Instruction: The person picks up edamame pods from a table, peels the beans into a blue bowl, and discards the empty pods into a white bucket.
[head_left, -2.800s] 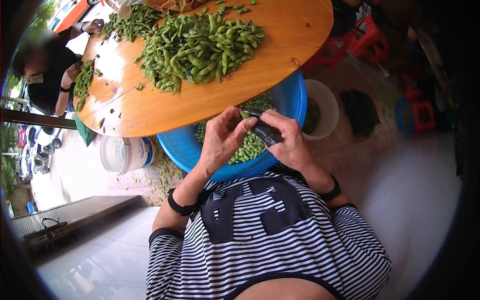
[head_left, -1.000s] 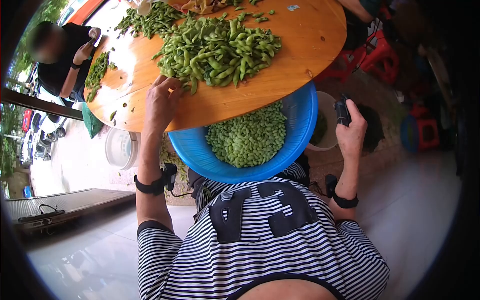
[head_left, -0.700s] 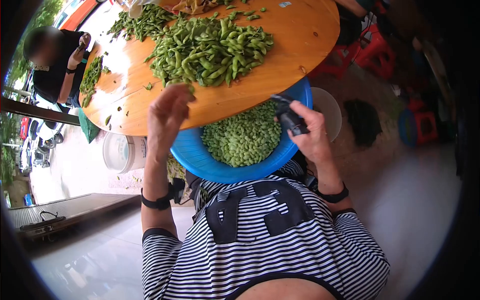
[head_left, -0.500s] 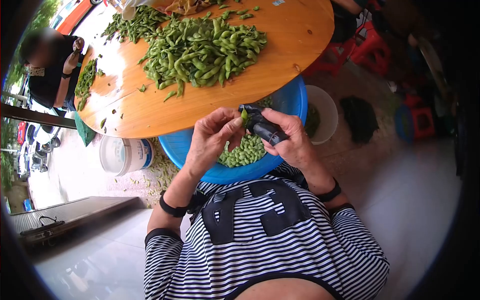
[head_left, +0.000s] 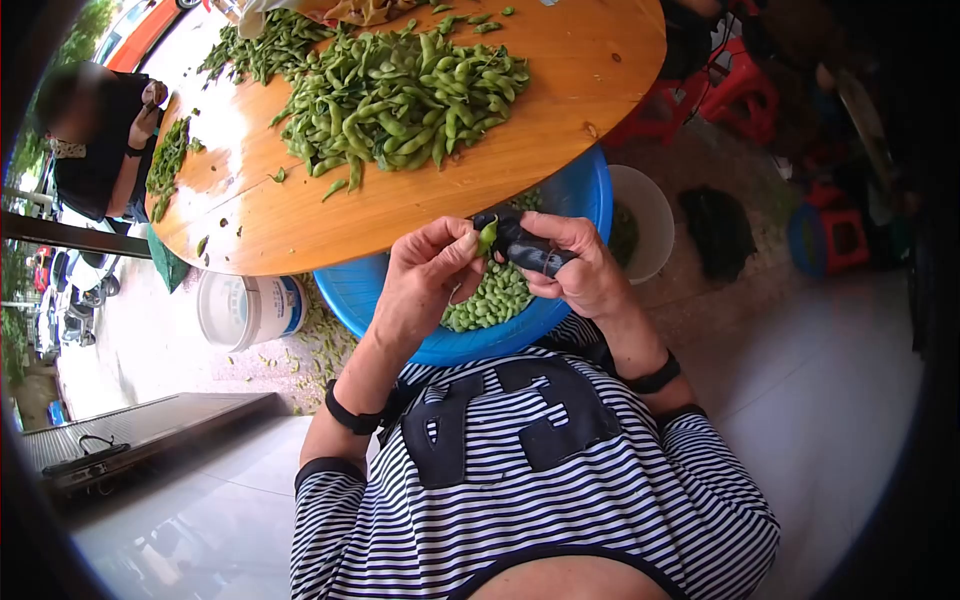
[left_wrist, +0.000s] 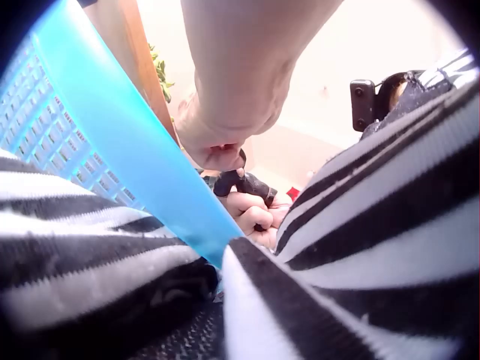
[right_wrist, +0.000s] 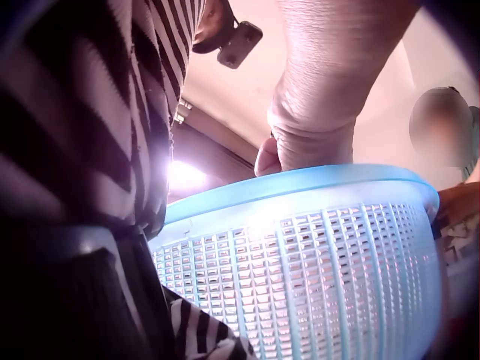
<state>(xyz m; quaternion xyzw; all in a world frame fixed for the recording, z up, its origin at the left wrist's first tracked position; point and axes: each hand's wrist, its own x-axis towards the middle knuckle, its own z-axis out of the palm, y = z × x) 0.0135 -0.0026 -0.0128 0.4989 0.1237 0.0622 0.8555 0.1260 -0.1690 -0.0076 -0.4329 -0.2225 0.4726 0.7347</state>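
In the head view my left hand (head_left: pixel 422 272) pinches a green pod (head_left: pixel 487 238) between thumb and fingertips. My right hand (head_left: pixel 585 268) grips a black handheld object (head_left: pixel 528 250), its end close beside the pod. Both hands are over the blue basket (head_left: pixel 345 305), which holds shelled green beans (head_left: pixel 490 300). The left wrist view shows the right hand's fingers (left_wrist: pixel 251 214) curled round the black object (left_wrist: pixel 255 189). In the right wrist view the basket's rim (right_wrist: pixel 300 178) hides most of the right hand.
A wooden table (head_left: pixel 420 205) bears a large heap of pods (head_left: pixel 400 100) beyond the basket. White buckets stand either side, one at the left (head_left: pixel 228 310), one at the right (head_left: pixel 655 225). Another person (head_left: pixel 95 150) sits across the table; red stools (head_left: pixel 740 95) stand at the upper right.
My left hand has come back from the pod heap with a pod. The right hand has moved in from the right with the black object, and both now meet over the basket.
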